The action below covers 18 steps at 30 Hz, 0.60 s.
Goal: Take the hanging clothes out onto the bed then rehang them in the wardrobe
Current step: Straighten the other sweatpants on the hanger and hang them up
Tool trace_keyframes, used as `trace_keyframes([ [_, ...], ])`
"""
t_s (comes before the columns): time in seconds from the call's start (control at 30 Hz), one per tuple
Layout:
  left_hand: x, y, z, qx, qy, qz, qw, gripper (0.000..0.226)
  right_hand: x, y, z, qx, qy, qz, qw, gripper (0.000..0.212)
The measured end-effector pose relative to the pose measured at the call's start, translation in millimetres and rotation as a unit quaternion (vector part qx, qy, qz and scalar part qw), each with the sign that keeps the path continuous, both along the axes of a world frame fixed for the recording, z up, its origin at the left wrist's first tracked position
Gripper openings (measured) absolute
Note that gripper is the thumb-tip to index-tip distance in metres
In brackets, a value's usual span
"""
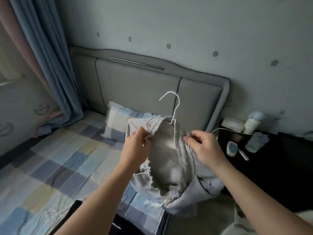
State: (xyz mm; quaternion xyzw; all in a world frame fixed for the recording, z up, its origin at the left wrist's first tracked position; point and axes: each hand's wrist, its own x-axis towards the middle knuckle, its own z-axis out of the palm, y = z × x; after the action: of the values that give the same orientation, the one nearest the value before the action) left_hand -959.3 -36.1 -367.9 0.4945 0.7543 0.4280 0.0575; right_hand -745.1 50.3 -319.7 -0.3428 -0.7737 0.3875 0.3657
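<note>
Your left hand (138,143) and right hand (203,146) each pinch the elastic waistband of grey drawstring trousers (164,155), white wire hanger (172,107) inside, above the checked bed (59,167).

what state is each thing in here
grey trousers: held above the bed, waistband stretched open
white hanger: inside the waistband, hook sticking up
left hand: pinches the waistband's left side
right hand: pinches the waistband's right side
pillow: leaning against the headboard
spare hangers: lying bare on the bed
</note>
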Motion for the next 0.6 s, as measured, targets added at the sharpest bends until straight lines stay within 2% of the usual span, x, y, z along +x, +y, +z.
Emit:
trace_keyframes([
  [0.07, 36.9, 11.7, 3.2, -0.006, 0.024, -0.071, 0.997, 0.008, 37.2, -3.7, 1.5, 0.018, -0.002, -0.057, 0.998, 0.042],
  [0.17, 107.3, 19.7, 4.5, -0.004, 0.044, -0.205, 0.978, 0.017, 101.2, -9.2, 4.3, 0.023, 0.002, -0.14, 0.99, 0.042],
  [0.33, 243.1, 15.5, 5.3, -0.007, 0.05, -0.435, 0.899, 0.02, 216.6, -36.5, 3.3, -0.001, 0.013, -0.262, 0.965, 0.047],
  [0.5, 359.5, 13.6, 3.8, -0.014, 0.057, -0.505, 0.861, 0.019, 349.2, -89.8, 2.0, -0.026, 0.048, -0.364, 0.93, 0.044],
  [0.6, 432.4, 3.9, 3.0, -0.02, 0.051, -0.557, 0.829, 0.008, 426.9, -133.8, 4.4, -0.053, 0.057, -0.405, 0.911, 0.037],
])
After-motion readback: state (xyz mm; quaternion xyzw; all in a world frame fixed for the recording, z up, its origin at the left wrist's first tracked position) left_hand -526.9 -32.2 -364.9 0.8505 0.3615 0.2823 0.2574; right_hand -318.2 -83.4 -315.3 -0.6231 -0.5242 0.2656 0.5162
